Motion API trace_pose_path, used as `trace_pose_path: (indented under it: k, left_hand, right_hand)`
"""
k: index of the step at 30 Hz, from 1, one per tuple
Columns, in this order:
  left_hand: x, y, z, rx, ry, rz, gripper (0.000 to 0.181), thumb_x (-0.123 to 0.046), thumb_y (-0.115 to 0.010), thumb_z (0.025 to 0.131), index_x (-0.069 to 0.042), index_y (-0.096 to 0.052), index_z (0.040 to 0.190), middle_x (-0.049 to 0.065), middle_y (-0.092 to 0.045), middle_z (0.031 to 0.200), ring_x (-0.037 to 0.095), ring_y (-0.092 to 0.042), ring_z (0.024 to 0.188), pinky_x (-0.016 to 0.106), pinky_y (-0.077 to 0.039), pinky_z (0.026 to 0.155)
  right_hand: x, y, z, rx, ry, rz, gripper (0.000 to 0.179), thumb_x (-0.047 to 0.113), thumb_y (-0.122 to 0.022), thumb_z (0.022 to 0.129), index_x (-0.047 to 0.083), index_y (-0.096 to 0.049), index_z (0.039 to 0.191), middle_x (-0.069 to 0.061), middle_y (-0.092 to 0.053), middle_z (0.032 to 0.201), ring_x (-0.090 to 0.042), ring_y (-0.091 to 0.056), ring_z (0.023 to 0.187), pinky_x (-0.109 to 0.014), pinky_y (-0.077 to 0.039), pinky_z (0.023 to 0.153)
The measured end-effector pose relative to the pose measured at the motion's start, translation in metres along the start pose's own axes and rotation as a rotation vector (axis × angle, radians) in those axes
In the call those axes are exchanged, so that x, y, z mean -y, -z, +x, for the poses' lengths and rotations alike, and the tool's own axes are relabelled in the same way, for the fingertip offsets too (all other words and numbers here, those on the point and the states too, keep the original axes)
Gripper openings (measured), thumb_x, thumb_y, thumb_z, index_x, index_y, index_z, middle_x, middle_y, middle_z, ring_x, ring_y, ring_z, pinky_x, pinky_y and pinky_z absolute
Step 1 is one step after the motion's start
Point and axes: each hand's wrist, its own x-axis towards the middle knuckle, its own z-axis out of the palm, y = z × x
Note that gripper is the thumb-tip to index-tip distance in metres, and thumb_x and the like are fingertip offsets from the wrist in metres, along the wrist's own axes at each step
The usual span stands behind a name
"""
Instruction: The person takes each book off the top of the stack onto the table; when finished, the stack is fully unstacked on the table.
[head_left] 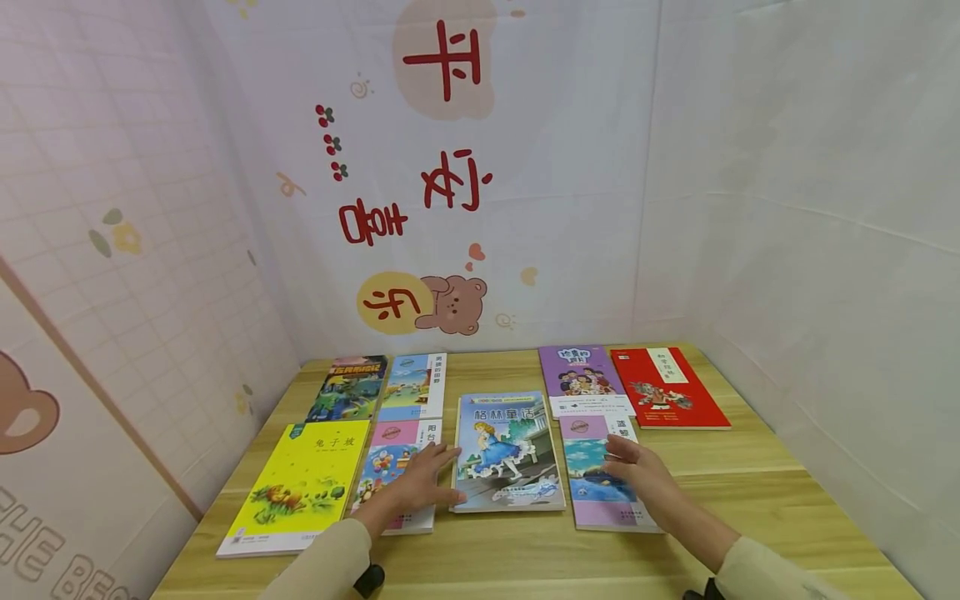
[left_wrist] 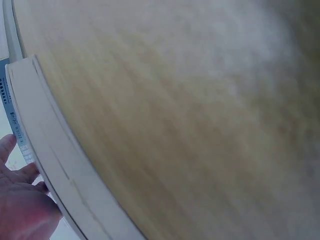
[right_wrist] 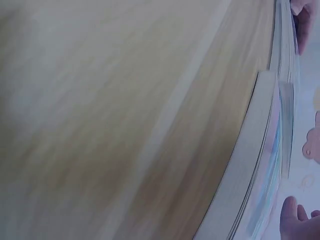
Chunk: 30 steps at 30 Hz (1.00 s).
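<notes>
My left hand (head_left: pixel 416 485) lies over a pink-covered book (head_left: pixel 384 458), its spread fingers and thumb at the left edge of a blue-green picture book (head_left: pixel 510 450) with a girl in a blue dress. Above the right side of a lilac-and-blue book (head_left: pixel 591 471) hovers my right hand (head_left: pixel 651 479), fingers loosely extended. Contact there cannot be made out. In the left wrist view, the left hand (left_wrist: pixel 25 200) is beside a thick book's page edges (left_wrist: pixel 60 145). The right wrist view has the right hand (right_wrist: pixel 300 225) near stacked page edges (right_wrist: pixel 250 160).
On the wooden table (head_left: pixel 738 500) also lie a yellow book (head_left: pixel 307 475), a dark illustrated book (head_left: pixel 347 390), a light-blue book (head_left: pixel 411 387), a purple book (head_left: pixel 583 379) and a red book (head_left: pixel 667 387). Printed white cloth (head_left: pixel 570 208) hangs behind and at both sides.
</notes>
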Motion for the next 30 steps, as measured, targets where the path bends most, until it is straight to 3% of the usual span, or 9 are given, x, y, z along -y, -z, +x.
trace_pose_path:
  k: [7,14,30]
  left_hand:
    - [0.002,-0.001,-0.002,-0.001,-0.002,0.006,0.085,-0.045,-0.075,0.087,-0.008,-0.037,0.153,0.027,-0.024,0.158,0.048,-0.010,0.147,0.067,-0.005,0.113]
    - [0.001,-0.001,-0.002,-0.006,0.000,0.004,0.086,-0.044,-0.076,0.086,-0.002,-0.038,0.152,0.027,-0.025,0.157,0.047,-0.011,0.147,0.065,-0.005,0.114]
    - [-0.002,0.001,-0.004,0.008,-0.002,-0.018,0.082,-0.043,-0.074,0.088,-0.001,-0.041,0.150,0.026,-0.022,0.159,0.047,-0.009,0.147,0.065,-0.003,0.114]
  right_hand:
    - [0.002,-0.035,0.010,0.013,0.057,-0.002,0.057,0.007,-0.061,0.094,-0.006,-0.041,0.146,-0.027,-0.050,0.141,-0.041,-0.051,0.126,-0.054,-0.041,0.105]
    - [0.004,-0.057,0.020,0.018,0.055,0.032,0.057,0.003,-0.063,0.092,-0.009,-0.043,0.144,-0.031,-0.052,0.136,-0.038,-0.057,0.119,-0.048,-0.051,0.094]
    - [0.004,-0.060,0.030,0.070,0.017,-0.003,0.063,0.003,-0.066,0.091,-0.009,-0.038,0.147,-0.028,-0.057,0.132,-0.035,-0.061,0.114,-0.048,-0.050,0.094]
